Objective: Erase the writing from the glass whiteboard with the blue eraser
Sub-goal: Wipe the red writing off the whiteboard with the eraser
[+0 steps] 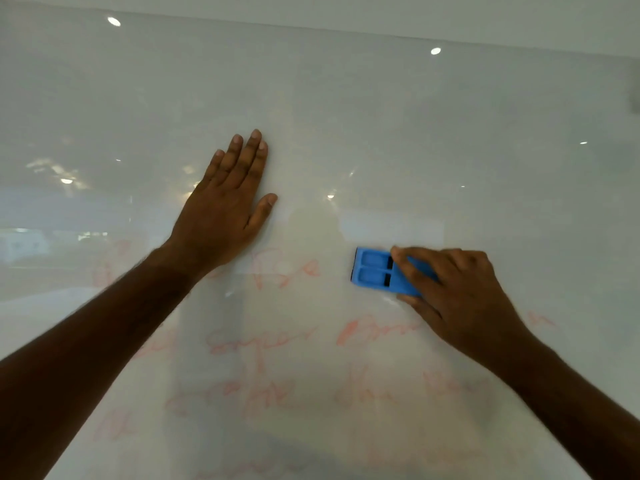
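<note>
The glass whiteboard [381,116] fills the view. Faint red handwriting [263,337] runs in several lines across its lower half. My right hand [460,299] grips the blue eraser [377,271] and presses it flat against the glass, at the right end of the top line of writing. The glass just around the eraser carries no writing. My left hand [225,209] lies flat on the board with fingers together and thumb out, above and left of the eraser, holding nothing. My left forearm hides part of the writing at the left.
The board's top edge [346,27] runs across the top with wall above it. Ceiling lights reflect in the glass. A small grey object [635,95] sits at the far right edge.
</note>
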A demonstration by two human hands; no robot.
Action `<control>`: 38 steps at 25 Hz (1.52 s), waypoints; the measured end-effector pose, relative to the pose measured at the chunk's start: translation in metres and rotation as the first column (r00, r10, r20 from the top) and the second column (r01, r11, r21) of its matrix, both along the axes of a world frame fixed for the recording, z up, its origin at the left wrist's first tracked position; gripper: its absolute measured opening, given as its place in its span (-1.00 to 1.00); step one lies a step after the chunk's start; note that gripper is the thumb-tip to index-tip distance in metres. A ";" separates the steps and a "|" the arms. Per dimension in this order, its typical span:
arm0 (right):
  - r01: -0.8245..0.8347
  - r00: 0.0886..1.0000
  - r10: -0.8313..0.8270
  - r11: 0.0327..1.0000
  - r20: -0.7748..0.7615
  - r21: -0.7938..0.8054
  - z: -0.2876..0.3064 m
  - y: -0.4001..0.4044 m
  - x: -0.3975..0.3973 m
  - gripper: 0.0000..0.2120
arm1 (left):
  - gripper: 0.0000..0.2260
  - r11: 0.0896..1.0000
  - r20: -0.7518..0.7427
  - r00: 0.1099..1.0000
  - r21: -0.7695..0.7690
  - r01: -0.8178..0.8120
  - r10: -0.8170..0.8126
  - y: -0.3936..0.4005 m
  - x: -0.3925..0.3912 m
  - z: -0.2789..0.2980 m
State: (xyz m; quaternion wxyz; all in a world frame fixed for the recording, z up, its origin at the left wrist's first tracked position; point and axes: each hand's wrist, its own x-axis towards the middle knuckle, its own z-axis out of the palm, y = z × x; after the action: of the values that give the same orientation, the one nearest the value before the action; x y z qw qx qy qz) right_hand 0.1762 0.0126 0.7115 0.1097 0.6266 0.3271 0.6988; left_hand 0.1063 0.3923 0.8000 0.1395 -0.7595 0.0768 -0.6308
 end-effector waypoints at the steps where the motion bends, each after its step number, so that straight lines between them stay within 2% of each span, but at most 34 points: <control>1: -0.009 1.000 0.009 0.999 -0.021 0.041 0.011 0.007 -0.002 -0.44 | -0.34 1.000 -0.001 1.000 0.001 0.003 -0.003 0.000 0.000 0.000; 4: -0.047 0.998 0.052 0.993 -0.047 0.108 0.028 0.048 -0.010 -0.42 | -0.34 1.000 0.003 1.000 0.001 0.013 -0.013 0.000 0.000 0.002; 8: -0.054 0.998 0.055 0.998 -0.040 0.037 0.009 0.084 -0.016 -0.42 | -0.35 1.000 -0.030 1.000 0.014 -0.002 0.002 0.005 -0.003 0.001; 12: -0.024 1.000 0.024 0.998 -0.008 -0.062 -0.024 0.064 -0.011 -0.44 | -0.36 0.991 -0.043 0.998 0.126 -0.041 0.047 0.021 -0.013 0.004; 15: -0.021 1.000 0.022 0.997 0.014 -0.080 -0.022 0.041 -0.010 -0.48 | -0.37 0.988 -0.059 0.997 0.148 -0.047 0.056 0.031 -0.018 0.007; 18: -0.036 0.999 0.036 0.999 -0.036 -0.010 0.002 0.040 -0.013 -0.46 | -0.37 0.993 -0.067 0.997 0.115 -0.033 0.041 0.037 -0.020 0.009; 22: -0.074 0.993 0.083 0.992 -0.087 0.105 0.022 0.087 -0.021 -0.43 | -0.35 0.999 -0.075 0.997 0.038 -0.017 0.020 0.049 -0.025 0.016; 26: -0.061 0.994 0.063 0.998 -0.087 0.032 0.000 0.115 -0.028 -0.42 | -0.36 1.000 -0.062 0.998 -0.015 -0.006 0.005 0.069 -0.029 0.015; 31: -0.028 0.999 0.024 0.996 -0.035 -0.090 -0.031 0.087 -0.026 -0.45 | -0.36 0.999 -0.044 0.999 -0.046 -0.015 0.013 0.092 -0.036 0.005; 35: -0.032 0.999 0.031 0.999 -0.030 -0.014 -0.013 0.074 -0.023 -0.46 | -0.36 0.999 -0.010 1.000 -0.041 0.004 -0.004 0.093 -0.034 0.003; 38: -0.047 0.996 0.054 0.995 -0.076 0.087 0.014 0.101 -0.027 -0.42 | -0.36 0.999 -0.018 1.000 -0.036 0.007 -0.008 0.093 -0.033 0.003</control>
State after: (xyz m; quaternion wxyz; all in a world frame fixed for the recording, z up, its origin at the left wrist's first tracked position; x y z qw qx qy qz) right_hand 0.1495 0.1136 0.7252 0.0523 0.6492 0.3169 0.6895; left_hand 0.0729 0.4854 0.8035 0.1229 -0.7671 0.0696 -0.6258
